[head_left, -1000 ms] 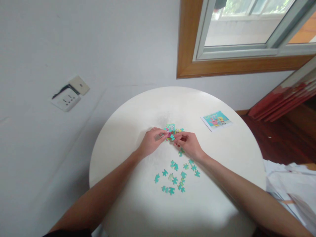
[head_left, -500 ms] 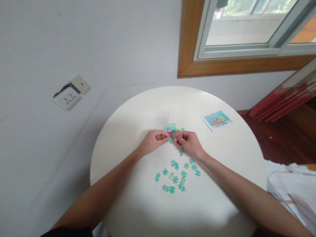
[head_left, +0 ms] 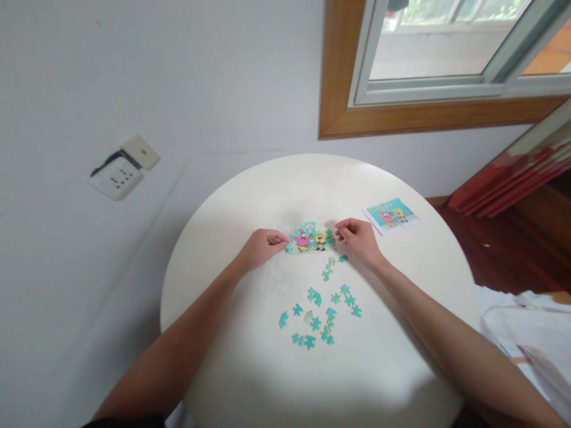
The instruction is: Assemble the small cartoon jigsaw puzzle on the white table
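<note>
A partly joined jigsaw puzzle (head_left: 303,239) lies on the round table, showing a pink, a pale green and a yellow cartoon figure. At its left edge is my left hand (head_left: 264,246), thumb and forefinger pinched together beside a green edge piece; whether they grip anything is too small to tell. My right hand (head_left: 360,239) hovers just off the puzzle's right end with its fingers curled inward, and their tips hide anything between them. Nearer to me, several loose green jigsaw pieces (head_left: 316,324) are scattered. A few more pieces (head_left: 328,270) lie just below the puzzle.
The white round table (head_left: 232,368) stands against the wall. A picture card (head_left: 391,216) of the same figures lies at its right. Beyond the edge are white papers or bags (head_left: 521,333), a red curtain (head_left: 499,175), a window frame (head_left: 334,89) and a wall socket (head_left: 116,177).
Both hands have moved apart, left hand to the left and right hand to the right. The puzzle's figures, partly covered before, now show.
</note>
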Motion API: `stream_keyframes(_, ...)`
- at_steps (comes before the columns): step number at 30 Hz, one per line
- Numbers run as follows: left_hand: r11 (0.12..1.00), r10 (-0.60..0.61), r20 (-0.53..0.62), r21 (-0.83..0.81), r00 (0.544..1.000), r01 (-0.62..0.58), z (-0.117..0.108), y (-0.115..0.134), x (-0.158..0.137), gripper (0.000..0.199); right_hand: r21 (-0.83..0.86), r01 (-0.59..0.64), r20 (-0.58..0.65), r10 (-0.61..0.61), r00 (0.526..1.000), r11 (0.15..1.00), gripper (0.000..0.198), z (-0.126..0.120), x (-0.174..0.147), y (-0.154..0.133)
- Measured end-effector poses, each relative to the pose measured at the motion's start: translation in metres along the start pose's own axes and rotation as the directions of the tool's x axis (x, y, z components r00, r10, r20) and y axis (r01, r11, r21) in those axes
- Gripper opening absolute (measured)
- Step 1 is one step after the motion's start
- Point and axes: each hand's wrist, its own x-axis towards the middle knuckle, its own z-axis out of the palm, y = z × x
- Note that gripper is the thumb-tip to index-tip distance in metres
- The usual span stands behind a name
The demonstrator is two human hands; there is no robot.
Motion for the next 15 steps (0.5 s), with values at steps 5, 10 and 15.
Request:
stream_keyframes(5, 0.998, -0.003, -0.04, 0.058, 0.999, 0.006, 0.003, -0.004, 0.002, 0.026, -0.038, -0.005, -0.013, 0.005, 1.0, 0.999, 0.022, -0.001, 0.004, 0.007)
stream_keyframes(10, 0.998, -0.012, -0.108, 0.054, 0.994, 0.018, 0.005, -0.006, 0.005, 0.025, -0.091, 0.037, -0.045, -0.041, 0.998, 0.995, 0.024, -0.004, 0.007, 0.012)
stream_keyframes(15, 1.0, -0.014, -0.14, 0.014, 0.99, 0.016, 0.008, -0.005, 0.006, 0.022, -0.109, 0.044, -0.051, -0.05, 0.997, 0.993, 0.025, -0.003, 0.008, 0.015)
